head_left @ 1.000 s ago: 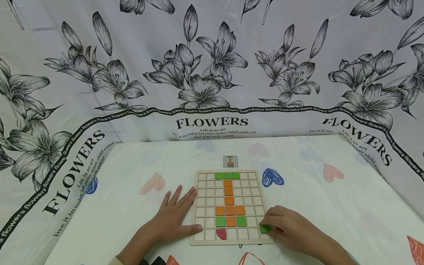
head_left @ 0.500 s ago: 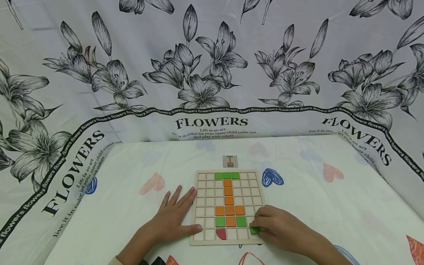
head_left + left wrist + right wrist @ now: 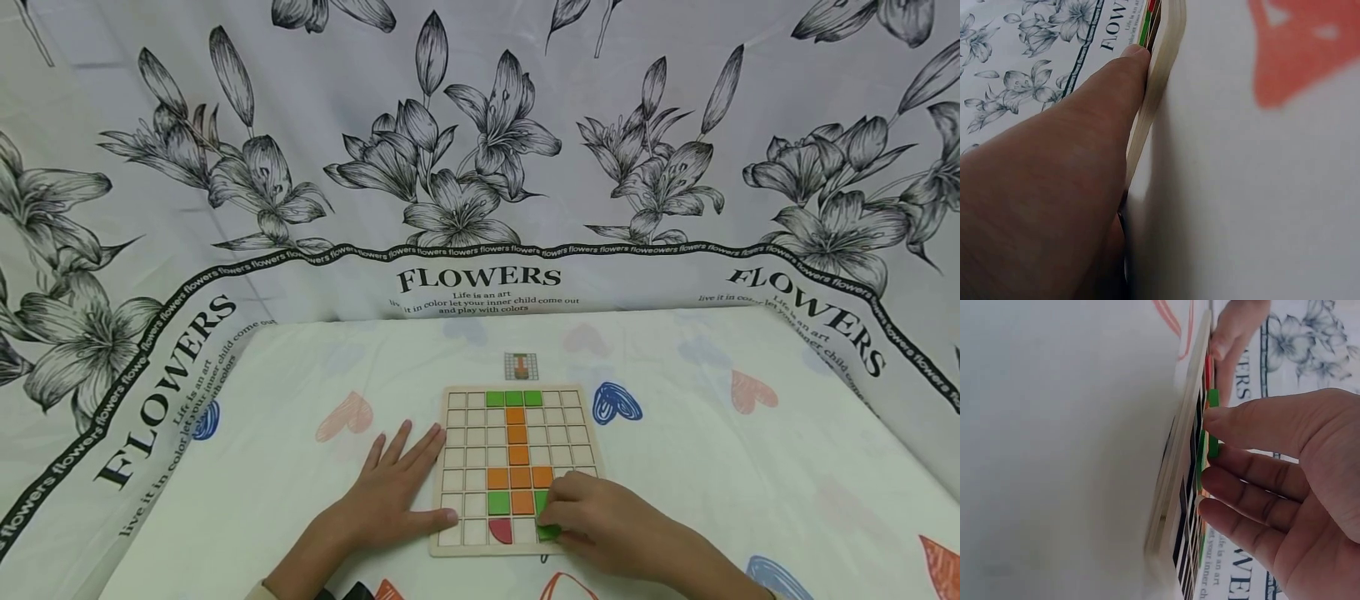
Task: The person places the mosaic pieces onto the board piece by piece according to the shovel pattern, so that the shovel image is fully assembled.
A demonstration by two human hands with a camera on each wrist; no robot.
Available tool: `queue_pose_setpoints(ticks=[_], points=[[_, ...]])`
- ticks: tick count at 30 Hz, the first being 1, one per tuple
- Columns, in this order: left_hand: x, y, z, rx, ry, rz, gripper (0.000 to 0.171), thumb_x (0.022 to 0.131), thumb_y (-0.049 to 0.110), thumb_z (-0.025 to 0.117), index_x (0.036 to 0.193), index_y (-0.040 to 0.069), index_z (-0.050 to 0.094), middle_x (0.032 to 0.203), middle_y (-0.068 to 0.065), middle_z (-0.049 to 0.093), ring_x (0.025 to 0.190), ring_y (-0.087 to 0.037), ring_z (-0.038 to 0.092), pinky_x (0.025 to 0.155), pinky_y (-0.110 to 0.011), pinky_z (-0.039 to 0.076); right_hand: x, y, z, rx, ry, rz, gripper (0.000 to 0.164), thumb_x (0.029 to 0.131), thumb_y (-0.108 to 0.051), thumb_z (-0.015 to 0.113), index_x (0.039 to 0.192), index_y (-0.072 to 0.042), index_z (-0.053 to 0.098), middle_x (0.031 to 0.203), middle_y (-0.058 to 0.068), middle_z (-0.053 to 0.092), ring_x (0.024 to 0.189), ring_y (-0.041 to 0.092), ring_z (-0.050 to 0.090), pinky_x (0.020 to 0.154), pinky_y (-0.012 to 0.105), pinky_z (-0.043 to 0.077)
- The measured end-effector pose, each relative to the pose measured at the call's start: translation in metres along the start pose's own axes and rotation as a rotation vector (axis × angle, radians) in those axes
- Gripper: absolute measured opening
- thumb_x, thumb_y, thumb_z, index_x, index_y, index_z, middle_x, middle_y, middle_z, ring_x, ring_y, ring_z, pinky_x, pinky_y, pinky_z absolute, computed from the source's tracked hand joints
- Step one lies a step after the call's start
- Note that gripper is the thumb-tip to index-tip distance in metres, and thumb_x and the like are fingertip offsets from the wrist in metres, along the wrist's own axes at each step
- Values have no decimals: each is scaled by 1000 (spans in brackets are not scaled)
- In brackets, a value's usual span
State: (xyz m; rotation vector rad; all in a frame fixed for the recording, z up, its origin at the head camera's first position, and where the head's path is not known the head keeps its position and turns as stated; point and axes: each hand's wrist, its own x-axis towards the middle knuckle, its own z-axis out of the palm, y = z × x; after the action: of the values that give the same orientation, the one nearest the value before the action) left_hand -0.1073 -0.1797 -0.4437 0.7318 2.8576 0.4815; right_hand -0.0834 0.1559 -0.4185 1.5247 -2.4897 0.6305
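Note:
A wooden grid board [image 3: 476, 457] lies on the table with square tiles in its cells. My left hand [image 3: 388, 495] lies at its left side, fingers spread and straight, thumb over the rim. Between thumb and fingers my right hand [image 3: 603, 518] pinches a green tile [image 3: 549, 532] at the bottom row, beside the right green tile of the row above. The right wrist view has this green tile [image 3: 1213, 398] edge-on, close over the board. A dark pink quarter-round tile [image 3: 500, 531] sits in the bottom row. Orange tiles [image 3: 519, 454] form a column under three green tiles [image 3: 513, 398].
A small picture card [image 3: 521, 366] showing a gridded pattern lies beyond the board. The white tablecloth [image 3: 675, 450] carries printed hearts. Behind it hangs a flower-printed curtain [image 3: 637, 275]. A small black object [image 3: 358, 592] shows at the bottom edge, near the left sleeve.
My right hand has moved left along the bottom row with the green tile, from the board's right edge to below the right green tile. The left hand has stayed still.

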Motion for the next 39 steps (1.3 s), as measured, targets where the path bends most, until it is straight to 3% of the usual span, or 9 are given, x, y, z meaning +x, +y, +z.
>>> queue_pose_setpoints(ticks=[18,26,34,39], points=[[-1,1,-1,7,-1,-2,106,84,82,47,162,15,21,167,0,17,152,-37,0,115,-65,0,23,-12,6,-11,-67,19,19,82,-10,82,95,-21,76,96,-12,62,87,2,54,80,7,42],[0,1,-1,1,-2,-3,106,84,83,48,162,16,21,167,1,17,152,-37,1,114,-65,0,26,-14,9,-41,-43,-24,18,80,-8,83,92,-19,75,94,-10,60,86,3,53,81,8,41],[1,1,-1,6,-1,-5,106,83,82,48,162,16,22,167,1,18,152,-37,1,114,-66,0,27,-13,10,-8,-82,-5,20,81,-6,81,95,-20,76,98,-12,61,91,2,55,84,9,42],[1,2,0,3,1,-6,106,83,82,49,161,16,23,166,1,19,152,-38,2,114,-66,1,27,-12,12,90,-103,29,24,83,-1,79,98,-19,77,101,-11,60,92,1,56,82,7,42]])
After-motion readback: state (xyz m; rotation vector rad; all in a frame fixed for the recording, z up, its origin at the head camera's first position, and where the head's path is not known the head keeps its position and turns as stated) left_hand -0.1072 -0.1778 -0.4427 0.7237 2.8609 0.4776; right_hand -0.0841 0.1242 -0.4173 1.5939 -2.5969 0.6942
